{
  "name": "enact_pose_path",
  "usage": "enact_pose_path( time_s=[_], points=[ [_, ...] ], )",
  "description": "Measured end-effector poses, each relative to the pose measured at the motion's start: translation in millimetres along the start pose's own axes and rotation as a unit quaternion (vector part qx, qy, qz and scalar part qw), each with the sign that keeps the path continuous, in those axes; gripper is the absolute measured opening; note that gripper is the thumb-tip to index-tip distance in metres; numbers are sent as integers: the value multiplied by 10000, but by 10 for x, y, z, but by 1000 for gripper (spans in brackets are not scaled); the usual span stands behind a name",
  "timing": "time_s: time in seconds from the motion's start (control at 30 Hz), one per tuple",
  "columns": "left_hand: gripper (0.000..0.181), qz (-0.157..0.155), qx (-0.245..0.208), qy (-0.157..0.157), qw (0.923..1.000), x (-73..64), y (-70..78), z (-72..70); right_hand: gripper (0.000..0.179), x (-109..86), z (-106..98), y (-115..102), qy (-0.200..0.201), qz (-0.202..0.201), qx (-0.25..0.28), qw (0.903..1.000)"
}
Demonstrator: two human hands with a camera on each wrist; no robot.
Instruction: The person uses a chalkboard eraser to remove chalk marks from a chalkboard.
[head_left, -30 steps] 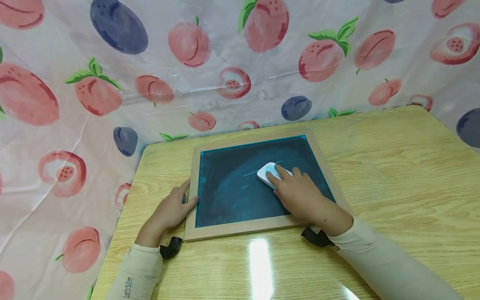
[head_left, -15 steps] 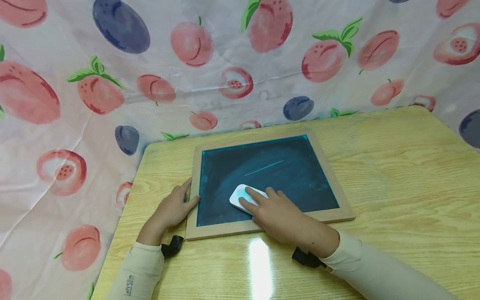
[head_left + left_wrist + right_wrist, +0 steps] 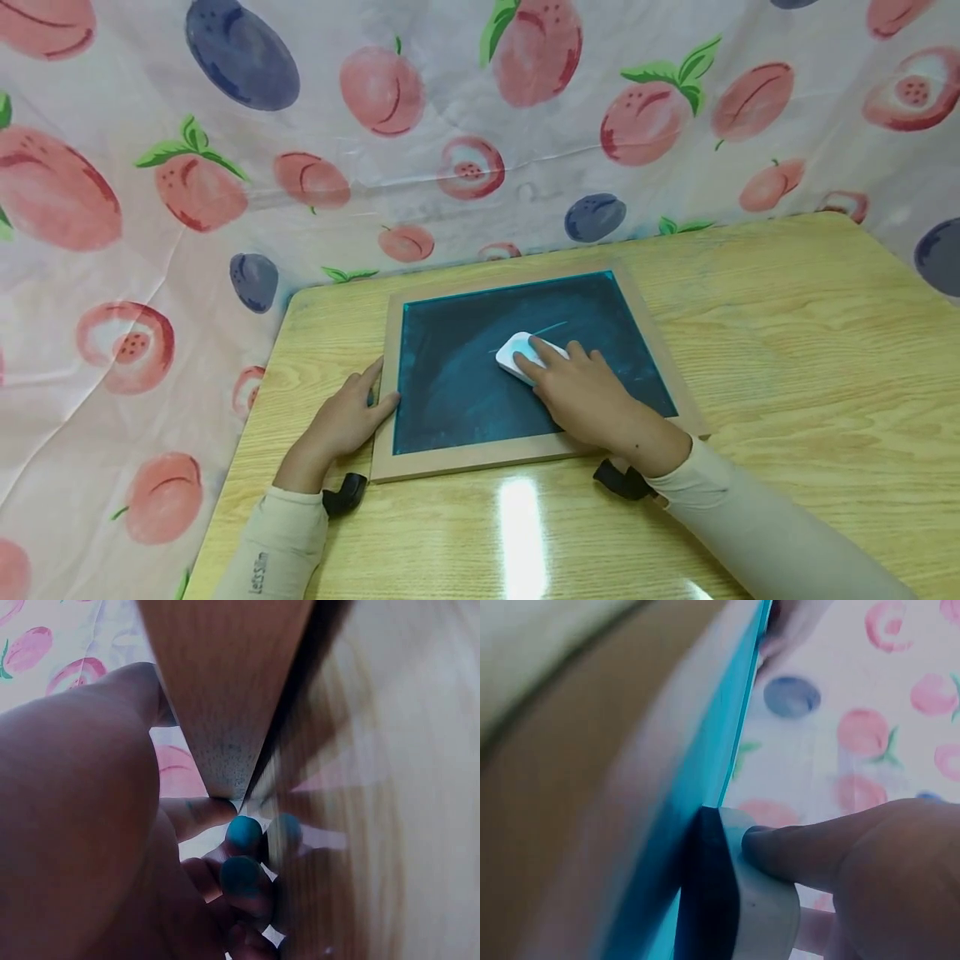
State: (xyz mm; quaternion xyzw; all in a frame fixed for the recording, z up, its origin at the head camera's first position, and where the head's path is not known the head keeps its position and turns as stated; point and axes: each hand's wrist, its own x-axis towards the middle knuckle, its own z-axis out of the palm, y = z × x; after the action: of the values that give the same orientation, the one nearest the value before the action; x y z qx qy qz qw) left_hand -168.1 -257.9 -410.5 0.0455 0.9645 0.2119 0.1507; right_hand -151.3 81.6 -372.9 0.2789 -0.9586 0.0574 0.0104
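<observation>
A wood-framed chalkboard point(image 3: 450, 400) lies flat on the table. My right hand point(image 3: 588, 396) holds a white chalkboard eraser point(image 3: 513, 352) against its dark surface, near the middle. In the right wrist view, the dark underside of the eraser point(image 3: 769, 907) meets the board, and a finger presses its pale top. A thin blue chalk line point(image 3: 553, 327) runs out from beneath the eraser to the upper right. My left hand point(image 3: 341, 421) rests at the board's left edge, thumb on the frame and index finger along its outer side. Blue-stained fingertips point(image 3: 244, 834) show in the left wrist view.
The wooden table point(image 3: 795, 333) extends to the right of the board. A fruit-printed cloth point(image 3: 322, 92) hangs behind and at the left. Black wrist-worn pieces point(image 3: 345, 494) sit below both wrists. Light glares on the table's front part.
My right hand slid the eraser down-left on the board, then back up-right, onto the chalk line. A short lower mark seen earlier is no longer visible. The left hand has stayed put.
</observation>
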Motion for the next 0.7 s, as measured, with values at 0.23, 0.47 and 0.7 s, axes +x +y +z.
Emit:
enact_pose_path(
  time_s=[0.23,0.47,0.7],
  points=[
    [75,-5,6,30,10000,3,1,8,43,13,-60,269,21,512,-20,9987],
    [76,-2,14,50,10000,1,-10,23,43,5,-96,378,49,712,-44,9974],
    [75,24,0,75,10000,6,-12,38,43,-2,-71,373,112,743,-71,9971]
  ],
)
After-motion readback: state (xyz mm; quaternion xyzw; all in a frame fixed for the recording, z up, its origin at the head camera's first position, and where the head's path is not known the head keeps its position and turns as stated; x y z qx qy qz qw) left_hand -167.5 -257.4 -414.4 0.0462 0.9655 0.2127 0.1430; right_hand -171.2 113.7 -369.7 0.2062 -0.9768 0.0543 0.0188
